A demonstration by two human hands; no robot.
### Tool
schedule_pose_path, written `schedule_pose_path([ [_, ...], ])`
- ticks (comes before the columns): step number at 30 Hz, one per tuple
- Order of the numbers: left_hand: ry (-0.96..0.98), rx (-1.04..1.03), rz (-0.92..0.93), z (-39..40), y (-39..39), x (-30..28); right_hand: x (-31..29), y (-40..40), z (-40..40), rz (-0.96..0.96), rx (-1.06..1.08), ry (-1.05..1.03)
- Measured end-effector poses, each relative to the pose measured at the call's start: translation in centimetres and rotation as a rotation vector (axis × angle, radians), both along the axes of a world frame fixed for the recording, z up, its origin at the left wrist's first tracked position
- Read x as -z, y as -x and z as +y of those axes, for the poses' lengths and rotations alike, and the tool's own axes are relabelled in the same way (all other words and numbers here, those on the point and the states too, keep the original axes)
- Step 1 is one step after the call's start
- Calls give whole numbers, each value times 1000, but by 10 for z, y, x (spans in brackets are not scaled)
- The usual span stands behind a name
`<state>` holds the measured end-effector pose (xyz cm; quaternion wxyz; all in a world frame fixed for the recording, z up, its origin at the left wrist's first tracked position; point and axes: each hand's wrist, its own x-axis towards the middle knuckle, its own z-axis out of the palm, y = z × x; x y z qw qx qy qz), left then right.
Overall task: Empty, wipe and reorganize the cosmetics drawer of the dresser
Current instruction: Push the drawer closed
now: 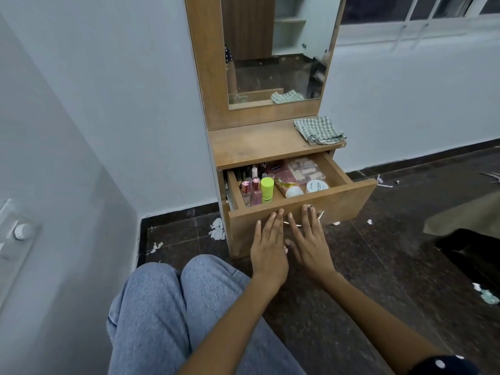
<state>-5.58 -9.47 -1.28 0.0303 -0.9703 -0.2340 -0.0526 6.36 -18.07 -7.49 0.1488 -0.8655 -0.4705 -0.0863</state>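
The wooden dresser's drawer [343, 201] stands pulled out, full of cosmetics. Inside stand pink perfume bottles [251, 192], a lime-green bottle [267, 190], a lying tube [288, 188], a white round jar [318, 185] and a clear pouch of small items [304, 169]. My left hand [269, 246] and my right hand [308, 239] lie side by side with straight fingers, flat against the drawer front. The right fingertips cover part of the metal handle [320, 215]. Neither hand holds anything.
A green checked cloth [319, 130] lies on the right of the dresser top [257, 146], below the mirror [273, 50]. Scraps of white paper [217, 229] litter the dark tiled floor. My knees in grey trousers [167, 301] are at the lower left. White walls flank the dresser.
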Motion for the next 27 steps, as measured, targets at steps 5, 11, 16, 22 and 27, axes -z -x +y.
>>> schedule_pose_path([
  [5, -69, -13, 15, 31, -23, -3, -10, -17, 33, 13, 46, 39],
  [11, -124, -45, 66, 69, -48, -8, -22, -40, 68, 25, 65, 100],
  [16, -164, -77, 100, 91, -61, -11, -29, -57, 90, 34, 63, 134],
  [22, -242, -93, 193, 113, -76, -16, -37, -66, 110, 13, 68, 132],
  [27, -252, -89, 264, 125, -85, -24, -44, -72, 120, 54, 66, 155],
])
